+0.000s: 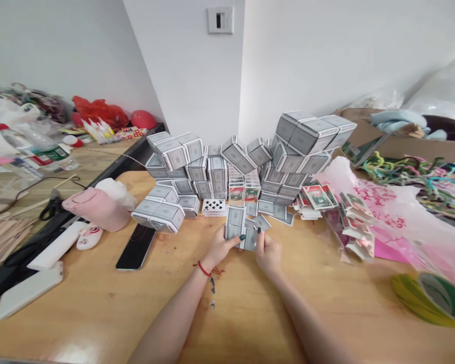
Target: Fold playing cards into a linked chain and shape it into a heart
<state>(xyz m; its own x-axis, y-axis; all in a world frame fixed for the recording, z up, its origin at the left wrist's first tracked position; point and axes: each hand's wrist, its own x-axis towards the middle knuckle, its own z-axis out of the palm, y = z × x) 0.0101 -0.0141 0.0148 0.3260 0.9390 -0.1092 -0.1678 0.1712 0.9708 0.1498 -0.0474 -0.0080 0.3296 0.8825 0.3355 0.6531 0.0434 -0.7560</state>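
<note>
My left hand (223, 246), with a red string bracelet on the wrist, pinches an upright playing card (235, 222) with a grey patterned back. My right hand (267, 251) is closed on more of these cards (251, 237) beside it. Both hands rest on the wooden table (174, 303) just in front of a card structure (246, 167) made of grey-backed cards folded into blocks and stacked against the wall corner. A face-up spades card (214, 206) lies at the foot of the pile. Loose cards (276, 212) lie flat just beyond my fingers.
A black phone (136, 246) lies left of my hands, with a pink pouch (97, 207) and white cases (30, 288) further left. Opened card boxes (354, 222) and a pink plastic bag (402, 222) lie to the right, green tape rolls (432, 298) at the right edge.
</note>
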